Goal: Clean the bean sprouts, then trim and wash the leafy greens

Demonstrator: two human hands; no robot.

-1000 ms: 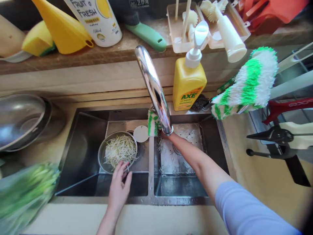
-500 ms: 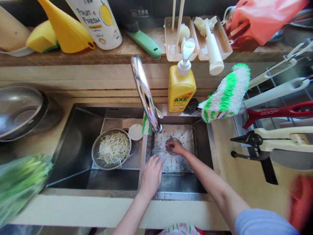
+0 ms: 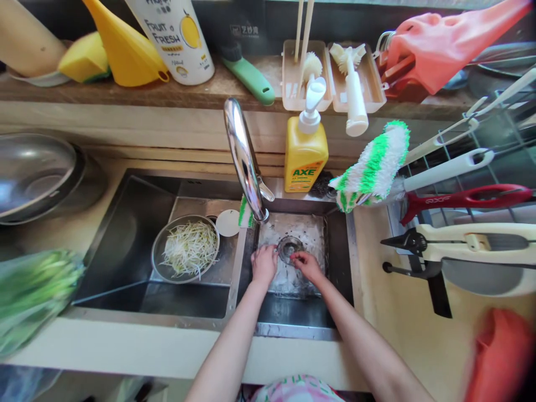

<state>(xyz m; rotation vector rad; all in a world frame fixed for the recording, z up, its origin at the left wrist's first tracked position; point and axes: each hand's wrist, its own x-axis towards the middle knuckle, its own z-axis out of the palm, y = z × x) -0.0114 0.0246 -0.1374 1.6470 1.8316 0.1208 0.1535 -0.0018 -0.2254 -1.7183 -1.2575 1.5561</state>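
Note:
My right hand (image 3: 307, 266) is down in the right sink basin (image 3: 312, 226), its fingertips pinched together at the near right edge of the round drain (image 3: 290, 249). Whatever those fingers may hold is too small to make out. Left of the drain, my left hand (image 3: 264, 264) reaches into the same basin with its fingers stretched out and nothing visible in them. Small dark specks and wet marks dot the basin floor.
A bowl of bean sprouts (image 3: 190, 249) stands in the left basin beside a white disc (image 3: 228, 223). The faucet (image 3: 243, 156) arches above the divider. Behind is a yellow soap bottle (image 3: 306, 159); to the right hang scissors (image 3: 464, 243) and a striped cloth brush (image 3: 377, 164).
My right hand has drawn back from inside the drain to its near right edge. My left hand has moved forward into the right basin, closer to the drain. The view has shifted slightly.

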